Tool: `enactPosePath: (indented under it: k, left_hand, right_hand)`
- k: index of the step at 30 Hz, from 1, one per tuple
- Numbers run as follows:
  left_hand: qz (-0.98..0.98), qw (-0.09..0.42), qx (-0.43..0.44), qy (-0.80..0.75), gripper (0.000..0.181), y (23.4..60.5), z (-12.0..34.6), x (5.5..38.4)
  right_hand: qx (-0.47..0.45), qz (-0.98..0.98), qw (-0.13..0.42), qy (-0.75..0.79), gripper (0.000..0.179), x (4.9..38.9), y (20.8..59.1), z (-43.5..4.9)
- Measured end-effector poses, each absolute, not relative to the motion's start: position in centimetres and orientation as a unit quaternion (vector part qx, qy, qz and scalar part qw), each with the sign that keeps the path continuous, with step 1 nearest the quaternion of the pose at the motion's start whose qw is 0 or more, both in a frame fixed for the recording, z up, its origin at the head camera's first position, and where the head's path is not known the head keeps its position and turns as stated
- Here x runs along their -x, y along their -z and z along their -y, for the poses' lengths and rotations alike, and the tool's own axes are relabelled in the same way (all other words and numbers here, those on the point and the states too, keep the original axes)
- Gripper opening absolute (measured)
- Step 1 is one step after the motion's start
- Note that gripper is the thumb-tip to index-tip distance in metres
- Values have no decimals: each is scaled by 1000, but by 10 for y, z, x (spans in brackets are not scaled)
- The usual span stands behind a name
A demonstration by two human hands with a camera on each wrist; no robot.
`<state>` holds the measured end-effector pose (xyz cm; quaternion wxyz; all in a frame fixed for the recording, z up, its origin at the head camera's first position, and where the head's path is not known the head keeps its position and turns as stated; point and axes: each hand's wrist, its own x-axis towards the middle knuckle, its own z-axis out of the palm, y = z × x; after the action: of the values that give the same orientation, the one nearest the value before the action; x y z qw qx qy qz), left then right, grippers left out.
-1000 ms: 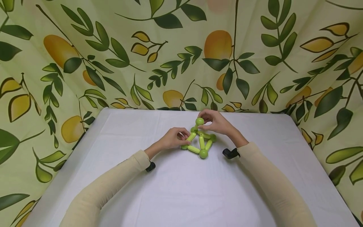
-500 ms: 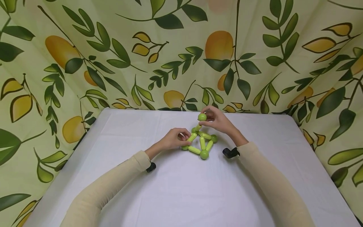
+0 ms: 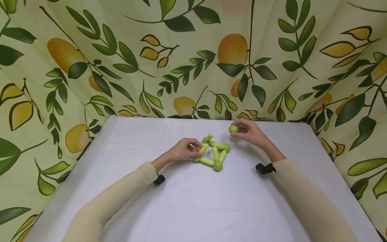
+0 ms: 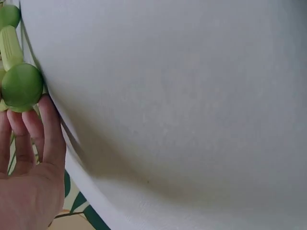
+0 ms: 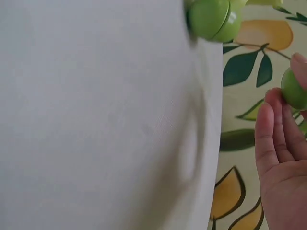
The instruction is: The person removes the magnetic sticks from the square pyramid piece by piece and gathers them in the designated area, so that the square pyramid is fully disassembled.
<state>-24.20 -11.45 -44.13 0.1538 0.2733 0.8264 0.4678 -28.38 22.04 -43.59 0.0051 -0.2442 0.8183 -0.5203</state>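
On the white table lies a square-like frame of light green rods (image 3: 207, 161) joined by darker green balls (image 3: 218, 165). My left hand (image 3: 185, 148) pinches its left corner, fingers and thumb around the rod and ball there. The left wrist view shows this corner ball (image 4: 22, 86) just beyond the fingertips. A short rod (image 3: 210, 136) slants up from the back corner, its upper end bare. Another rod (image 3: 215, 153) rises from the front ball, also bare at its top. To the right of the frame, my right hand (image 3: 249, 133) holds a single green ball (image 3: 233, 128) between thumb and fingers above the table.
The white-covered table (image 3: 193, 208) runs back to a curtain (image 3: 193, 50) printed with leaves and fruit, which also closes off both sides. Black wrist cameras (image 3: 265, 168) hang beneath both forearms.
My right hand has pulled the ball off the back corner's slanting rod and carried it to the right. My left hand has stayed at the frame's left corner.
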Motion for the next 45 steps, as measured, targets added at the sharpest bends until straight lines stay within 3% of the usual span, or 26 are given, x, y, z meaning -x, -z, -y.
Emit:
enactPosePath:
  k: [14,29,45]
  left_hand:
    - [-819,141,-268,-488,20,443,106,227]
    - [-784,209,-311,-496,42,442,113,233]
    - [-794,173,-296,-502,38,445,100,224]
  right_hand:
    - [226,-844,9,487,44,294,450,-247]
    - [219,-856,41,466,43,309,449,-248]
    - [193,-867,45,458,42,333,457,-246]
